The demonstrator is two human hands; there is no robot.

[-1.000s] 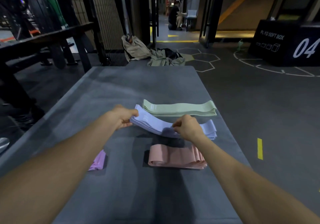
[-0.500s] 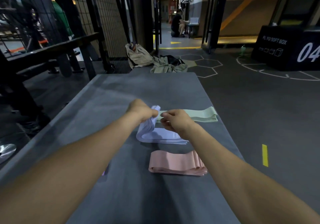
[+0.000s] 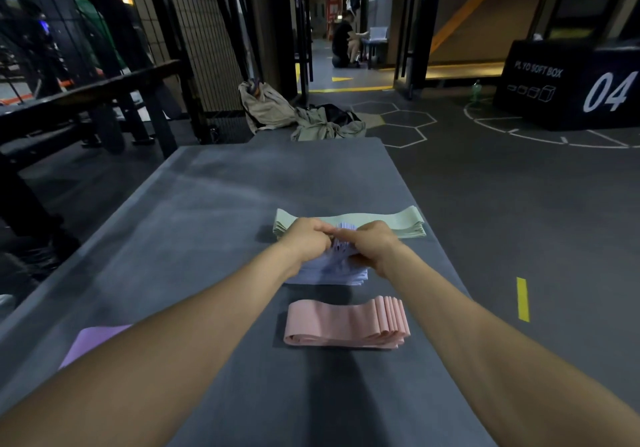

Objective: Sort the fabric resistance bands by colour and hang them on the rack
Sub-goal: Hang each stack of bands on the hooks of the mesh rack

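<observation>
A stack of lavender-blue bands [image 3: 332, 271] is folded double in the middle of the grey mat [image 3: 214, 211]. My left hand [image 3: 306, 238] and my right hand [image 3: 372, 244] both grip its folded top, close together, fingers curled round the fabric. Just behind lies a flat stack of pale green bands [image 3: 398, 223], partly hidden by my hands. In front lies a stack of pink bands [image 3: 346, 322]. A purple band [image 3: 90, 341] peeks out under my left forearm at the mat's left side. No rack shows clearly.
A black bench and metal cage frame [image 3: 104, 100] stand on the left. Crumpled beige clothes [image 3: 298, 117] lie on the floor beyond the mat. A black plyo soft box [image 3: 571, 90] sits far right. A person [image 3: 343, 44] crouches in the corridor.
My hands came together, folding the lavender-blue stack in half from its flat spread. They now hold the doubled bundle slightly farther away, in front of the green stack.
</observation>
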